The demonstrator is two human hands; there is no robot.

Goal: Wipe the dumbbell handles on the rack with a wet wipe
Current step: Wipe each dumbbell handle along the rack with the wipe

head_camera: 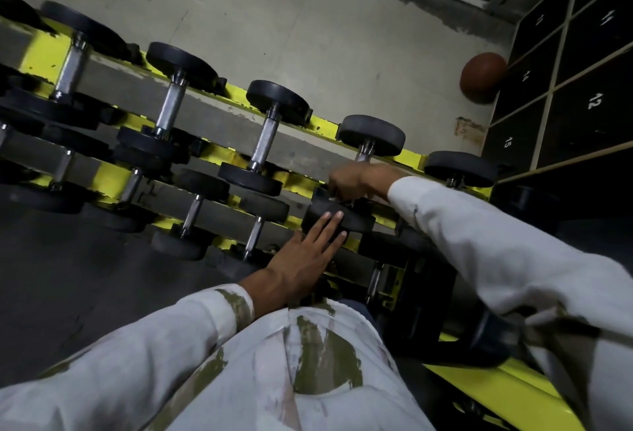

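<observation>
A yellow rack [409, 156] holds rows of black dumbbells with knurled steel handles. My right hand [356, 180] is curled around the handle of a top-row dumbbell [371, 134], fourth from the left; the handle is mostly hidden under my fingers, and no wipe shows in my grip. My left hand [305, 252] lies flat with fingers spread against that dumbbell's near black head [359, 220]. Bare steel handles [263, 142] of other top-row dumbbells lie to the left.
A second row of smaller dumbbells [191, 214] sits below the top row. A brown ball [483, 77] rests on the concrete floor by dark numbered lockers [592, 101] at right. Another dumbbell head [460, 168] lies just right of my right wrist.
</observation>
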